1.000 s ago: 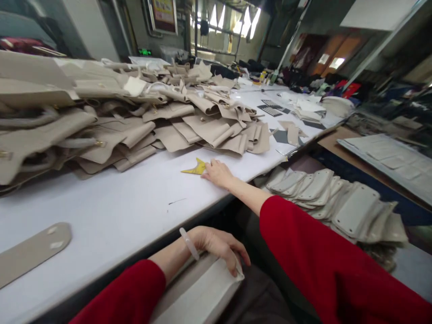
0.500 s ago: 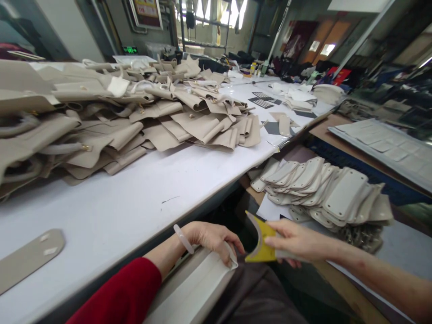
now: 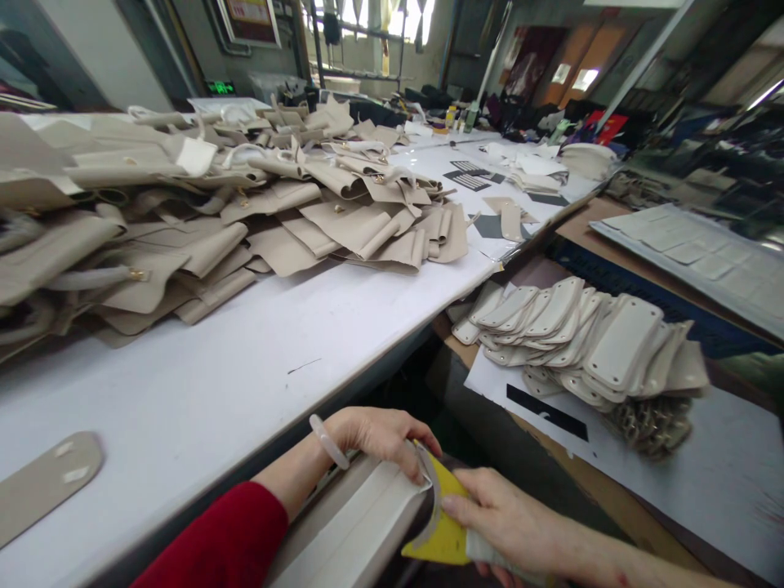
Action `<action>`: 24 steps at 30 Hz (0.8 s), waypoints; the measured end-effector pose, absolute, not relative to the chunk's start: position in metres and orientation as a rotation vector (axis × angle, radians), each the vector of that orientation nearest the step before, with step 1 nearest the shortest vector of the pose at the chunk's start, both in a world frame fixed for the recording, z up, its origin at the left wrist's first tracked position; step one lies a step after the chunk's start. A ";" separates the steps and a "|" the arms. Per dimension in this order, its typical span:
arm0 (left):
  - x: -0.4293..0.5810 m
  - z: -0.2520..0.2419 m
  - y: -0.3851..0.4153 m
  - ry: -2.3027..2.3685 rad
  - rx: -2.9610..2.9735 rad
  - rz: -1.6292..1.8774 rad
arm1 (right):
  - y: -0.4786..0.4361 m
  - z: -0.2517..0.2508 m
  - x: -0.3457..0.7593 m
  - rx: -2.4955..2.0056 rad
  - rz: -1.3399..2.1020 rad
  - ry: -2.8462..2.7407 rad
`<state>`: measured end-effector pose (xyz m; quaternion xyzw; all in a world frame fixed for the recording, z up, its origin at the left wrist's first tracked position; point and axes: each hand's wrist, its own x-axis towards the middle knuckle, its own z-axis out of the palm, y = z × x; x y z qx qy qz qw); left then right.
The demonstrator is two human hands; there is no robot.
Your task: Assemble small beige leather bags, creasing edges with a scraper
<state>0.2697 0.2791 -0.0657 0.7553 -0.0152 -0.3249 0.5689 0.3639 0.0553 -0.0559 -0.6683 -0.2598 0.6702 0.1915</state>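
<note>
On my lap lies a long folded off-white leather-like piece. My left hand, with a pale bangle at its wrist, is closed on the far end of that piece. In my right hand is a yellow scraper-like tool with a concave, pale-edged front and a whitish handle. The tool's curved edge is right at the held end of the piece, close to my left fingertips. Whether it touches the piece, I cannot tell.
A large heap of beige bag parts covers the back of the white table. A beige strap piece lies at left. To the right, stacked off-white panels with holes sit beside metal hardware and a black strip.
My right hand has brought the yellow tool left and down, up to the end of the folded piece. My left hand keeps its hold. The view has shifted slightly.
</note>
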 end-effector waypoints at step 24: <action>0.269 -0.075 0.282 -0.012 1.735 -0.726 | 0.074 -0.050 0.328 -1.963 1.792 -0.491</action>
